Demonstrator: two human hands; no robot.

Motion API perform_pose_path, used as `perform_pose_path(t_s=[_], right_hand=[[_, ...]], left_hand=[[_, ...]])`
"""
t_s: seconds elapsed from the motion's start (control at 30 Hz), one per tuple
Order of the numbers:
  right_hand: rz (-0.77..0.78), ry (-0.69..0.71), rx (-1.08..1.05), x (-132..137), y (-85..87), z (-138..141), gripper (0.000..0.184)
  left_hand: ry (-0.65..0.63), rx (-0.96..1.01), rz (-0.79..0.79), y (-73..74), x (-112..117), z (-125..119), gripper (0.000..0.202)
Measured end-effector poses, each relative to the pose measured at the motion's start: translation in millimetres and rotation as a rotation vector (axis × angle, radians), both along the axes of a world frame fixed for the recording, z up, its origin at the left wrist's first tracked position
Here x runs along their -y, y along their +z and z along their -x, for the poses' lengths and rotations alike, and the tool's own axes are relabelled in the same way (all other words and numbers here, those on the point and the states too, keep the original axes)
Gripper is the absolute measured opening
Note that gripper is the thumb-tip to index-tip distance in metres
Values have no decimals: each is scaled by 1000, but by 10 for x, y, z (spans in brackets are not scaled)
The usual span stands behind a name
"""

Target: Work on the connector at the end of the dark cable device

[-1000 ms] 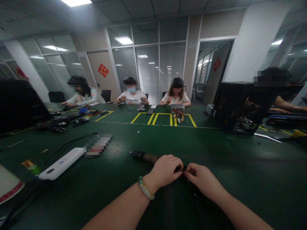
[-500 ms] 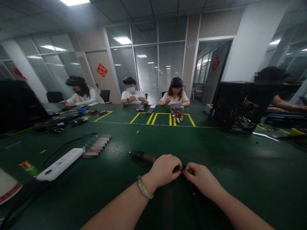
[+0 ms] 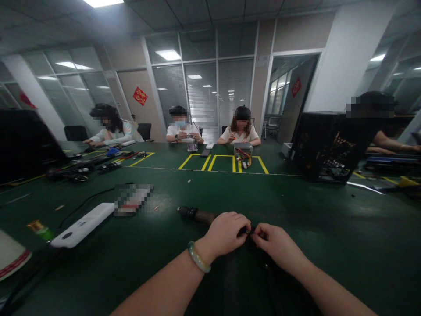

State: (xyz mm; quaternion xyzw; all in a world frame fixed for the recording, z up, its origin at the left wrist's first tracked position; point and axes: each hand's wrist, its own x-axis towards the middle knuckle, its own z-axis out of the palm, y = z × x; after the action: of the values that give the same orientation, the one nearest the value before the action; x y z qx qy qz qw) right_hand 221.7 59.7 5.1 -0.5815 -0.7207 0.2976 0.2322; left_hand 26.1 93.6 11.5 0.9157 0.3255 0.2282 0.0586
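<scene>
Your L hand (image 3: 228, 232) curls closed round the elec. screwdriver's (image 3: 196, 214) rear, well short of the surface's (image 3: 158, 250) far edge; R hand (image 3: 274, 241) pinches something tiny, ID unclear. Prob. joining ends; next needs steady alignment.

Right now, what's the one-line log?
left hand: pinching small dark part | right hand: pinched beside it, contents unclear | dark tool: partly behind left hand

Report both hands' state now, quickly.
Left hand: closed on a small dark part, mostly hidden.
Right hand: fingertips pinched closed beside it; what they hold, if anything, cannot be told.
</scene>
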Motion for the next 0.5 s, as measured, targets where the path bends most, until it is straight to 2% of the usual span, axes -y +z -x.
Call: perform_pose_path(t_s=[0.1, 0.5], right_hand=[[14, -3, -9, -6, -6, -10, 17], [38, -1, 2, 5, 14, -6, 17]], left_hand=[[8, 16, 8, 19, 13, 4, 20], [-4, -47, 0, 43, 18, 6, 13]])
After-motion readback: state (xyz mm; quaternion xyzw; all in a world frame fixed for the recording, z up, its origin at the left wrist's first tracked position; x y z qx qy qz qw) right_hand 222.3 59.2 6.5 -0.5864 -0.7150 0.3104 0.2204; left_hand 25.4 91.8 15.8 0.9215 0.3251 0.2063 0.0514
